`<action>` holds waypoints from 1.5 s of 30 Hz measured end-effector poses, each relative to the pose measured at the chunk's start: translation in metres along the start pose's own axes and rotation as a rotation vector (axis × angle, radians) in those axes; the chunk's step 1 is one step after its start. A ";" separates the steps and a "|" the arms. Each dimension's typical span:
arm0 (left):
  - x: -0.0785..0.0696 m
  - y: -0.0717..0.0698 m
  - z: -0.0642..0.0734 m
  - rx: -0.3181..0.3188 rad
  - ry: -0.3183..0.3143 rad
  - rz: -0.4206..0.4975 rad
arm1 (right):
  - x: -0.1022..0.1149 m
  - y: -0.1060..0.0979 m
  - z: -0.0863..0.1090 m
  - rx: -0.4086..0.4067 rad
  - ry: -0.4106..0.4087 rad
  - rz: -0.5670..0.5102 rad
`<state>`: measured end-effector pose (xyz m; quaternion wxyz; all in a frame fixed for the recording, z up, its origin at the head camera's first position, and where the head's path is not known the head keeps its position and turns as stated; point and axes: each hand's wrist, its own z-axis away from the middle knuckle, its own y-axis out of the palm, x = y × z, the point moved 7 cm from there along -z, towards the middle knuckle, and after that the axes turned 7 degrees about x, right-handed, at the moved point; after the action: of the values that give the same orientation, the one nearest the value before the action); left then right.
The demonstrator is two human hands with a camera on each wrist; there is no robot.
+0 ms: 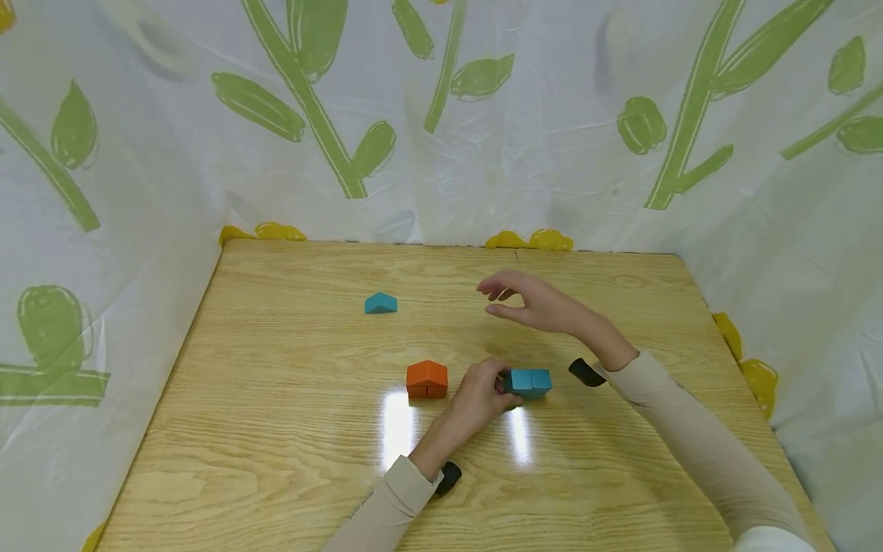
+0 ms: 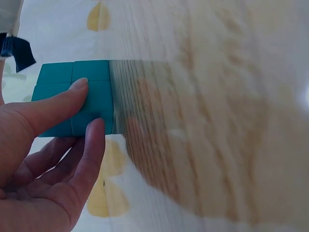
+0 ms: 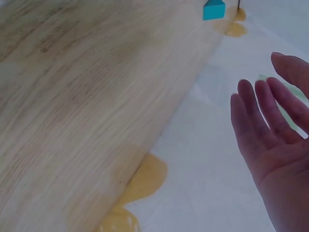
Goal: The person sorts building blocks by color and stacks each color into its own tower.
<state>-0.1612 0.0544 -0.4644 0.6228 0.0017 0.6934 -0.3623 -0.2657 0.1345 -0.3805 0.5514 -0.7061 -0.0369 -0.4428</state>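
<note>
A small stack of teal-blue blocks (image 1: 531,382) stands on the wooden table, its pieces set tight together in rows, as the left wrist view shows. My left hand (image 1: 479,392) holds the stack at its left side, thumb (image 2: 63,106) on one face and fingers (image 2: 94,150) along another. Up above the table, behind the blue stack, my right hand (image 1: 527,300) hovers with relaxed fingers and nothing in them. A loose blue triangular block (image 1: 381,303) lies farther back to the left, and it also shows at the top of the right wrist view.
To the left of my left hand stands an orange block house (image 1: 427,380) with a peaked top. White sheets (image 1: 441,192) with green and yellow plant patterns rise around the table's (image 1: 276,429) back and sides. Black straps (image 1: 587,372) sit at both wrists.
</note>
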 end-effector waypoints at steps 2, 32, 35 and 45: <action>0.000 0.000 0.000 0.000 -0.001 0.003 | -0.002 0.000 -0.006 0.007 0.003 -0.001; -0.001 0.000 0.001 -0.019 -0.001 -0.013 | 0.008 0.037 -0.121 0.166 -0.071 -0.030; -0.001 0.000 0.001 -0.024 0.007 -0.016 | 0.009 0.045 -0.132 0.198 -0.061 -0.021; 0.000 0.001 0.001 -0.025 0.019 0.016 | 0.004 0.071 -0.160 0.273 -0.013 0.060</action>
<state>-0.1595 0.0545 -0.4649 0.6191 0.0031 0.7037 -0.3486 -0.3187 -0.0243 -0.4310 0.6548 -0.6282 -0.0792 -0.4126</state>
